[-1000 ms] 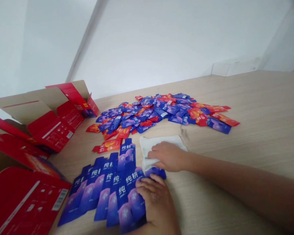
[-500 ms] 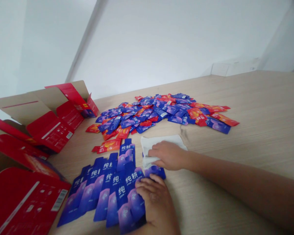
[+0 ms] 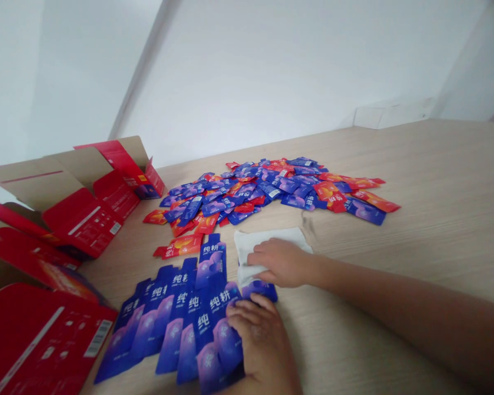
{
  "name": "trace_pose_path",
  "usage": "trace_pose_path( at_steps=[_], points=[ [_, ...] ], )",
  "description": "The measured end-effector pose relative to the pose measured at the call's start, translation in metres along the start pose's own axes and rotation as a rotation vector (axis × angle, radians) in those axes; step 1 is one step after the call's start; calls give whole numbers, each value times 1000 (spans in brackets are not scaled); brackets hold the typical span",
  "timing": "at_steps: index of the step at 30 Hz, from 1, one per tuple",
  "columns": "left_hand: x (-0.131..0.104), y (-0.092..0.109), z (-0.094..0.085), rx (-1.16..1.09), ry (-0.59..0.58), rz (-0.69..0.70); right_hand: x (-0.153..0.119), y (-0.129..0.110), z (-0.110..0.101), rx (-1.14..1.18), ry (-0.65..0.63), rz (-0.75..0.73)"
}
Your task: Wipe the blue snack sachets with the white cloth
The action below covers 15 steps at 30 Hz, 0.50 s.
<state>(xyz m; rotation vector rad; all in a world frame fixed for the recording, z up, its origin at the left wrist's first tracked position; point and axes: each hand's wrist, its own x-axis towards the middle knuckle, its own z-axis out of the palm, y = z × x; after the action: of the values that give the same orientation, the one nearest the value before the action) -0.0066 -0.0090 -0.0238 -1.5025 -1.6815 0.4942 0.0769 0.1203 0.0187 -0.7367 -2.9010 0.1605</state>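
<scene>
Several blue pouches with purple fruit prints [image 3: 177, 323] lie overlapped in rows at the lower left of the table. My left hand [image 3: 259, 340] rests at their right end, its bent fingers against the nearest pouches. Just beyond it, my right hand [image 3: 282, 260] presses a folded white cloth [image 3: 288, 235], its fingers curled into the fabric. From under the cloth's near edge shows part of another blue pouch [image 3: 267, 289]. A red-orange pouch [image 3: 183, 247] lies behind the rows.
Farther back, a loose heap of blue and red pouches [image 3: 247, 192] spreads across the wooden table [image 3: 415, 219]. Open red cartons [image 3: 45, 340] stand along the left side. A white box [image 3: 389, 115] sits at the back right against the wall.
</scene>
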Motion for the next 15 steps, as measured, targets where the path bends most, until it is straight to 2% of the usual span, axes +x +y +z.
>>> trace_pose_path(
  at_steps=[4, 11, 15],
  points=[
    [0, -1, -1, 29, -23, -7, 0, 8, 0, -26, 39, 89],
    [0, -1, -2, 23, -17, -5, -4, -1, -1, 23, 11, -121],
    [0, -1, -2, 37, -13, -3, -1, 1, 1, -1, 21, -13]
  ],
)
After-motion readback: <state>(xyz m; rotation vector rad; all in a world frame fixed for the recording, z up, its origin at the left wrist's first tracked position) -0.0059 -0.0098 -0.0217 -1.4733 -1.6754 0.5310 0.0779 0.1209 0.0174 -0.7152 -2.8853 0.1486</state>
